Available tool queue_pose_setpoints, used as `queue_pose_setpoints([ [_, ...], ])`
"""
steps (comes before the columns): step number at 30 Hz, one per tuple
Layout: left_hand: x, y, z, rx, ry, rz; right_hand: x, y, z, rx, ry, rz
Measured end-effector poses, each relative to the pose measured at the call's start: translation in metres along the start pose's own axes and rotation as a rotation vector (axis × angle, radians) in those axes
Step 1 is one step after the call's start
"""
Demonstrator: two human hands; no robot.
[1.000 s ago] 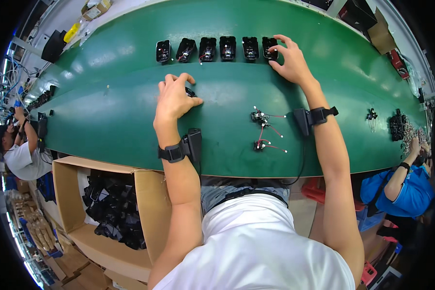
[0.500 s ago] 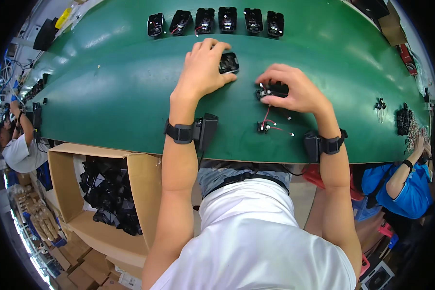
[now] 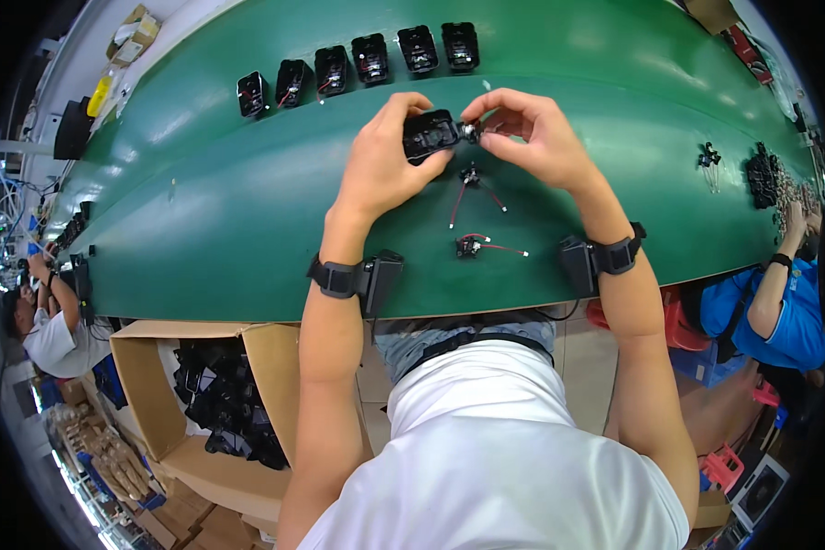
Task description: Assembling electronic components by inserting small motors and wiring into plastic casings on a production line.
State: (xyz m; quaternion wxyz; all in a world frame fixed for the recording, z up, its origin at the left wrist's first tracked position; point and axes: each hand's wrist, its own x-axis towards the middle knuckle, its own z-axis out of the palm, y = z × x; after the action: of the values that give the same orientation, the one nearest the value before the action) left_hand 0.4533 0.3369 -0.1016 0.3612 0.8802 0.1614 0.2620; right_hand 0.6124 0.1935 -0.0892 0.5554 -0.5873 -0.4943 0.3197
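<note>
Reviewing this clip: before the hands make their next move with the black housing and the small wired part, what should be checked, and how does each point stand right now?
1. Left hand grips the black housing: ok, fingers wrap its near side, lifted off the belt.
2. Right hand pinches the small wired part at the housing's right edge: ok.
3. Part seated in the housing: cannot tell, the joint is too small and the fingers cover it.
4. Spare wired parts in reach: ok, two with red leads lie on the green belt below the hands.
5. Finished row apart from the work: ok, five black housings line the far side.
6. Cardboard box holds black parts: ok.
</note>
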Motion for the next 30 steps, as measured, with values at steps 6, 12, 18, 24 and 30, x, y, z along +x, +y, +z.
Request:
queue_pose_setpoints([
  [6,0.000,-0.010,0.002,0.041,0.044,-0.007,0.000,-0.003,0.003,-0.137,-0.017,0.107],
  [12,0.001,-0.013,-0.002,0.133,0.215,-0.168,0.000,0.010,0.004,0.046,0.052,0.114],
  [18,0.003,-0.005,-0.002,0.017,0.171,0.096,0.003,0.006,0.003,0.050,0.094,-0.063],
  [24,0.001,0.000,0.003,-0.128,0.087,0.072,0.004,0.004,0.005,-0.040,0.145,-0.201],
  [30,-0.002,0.001,0.000,-0.433,-0.024,-0.033,0.002,-0.003,0.006,-0.185,0.110,-0.252],
])
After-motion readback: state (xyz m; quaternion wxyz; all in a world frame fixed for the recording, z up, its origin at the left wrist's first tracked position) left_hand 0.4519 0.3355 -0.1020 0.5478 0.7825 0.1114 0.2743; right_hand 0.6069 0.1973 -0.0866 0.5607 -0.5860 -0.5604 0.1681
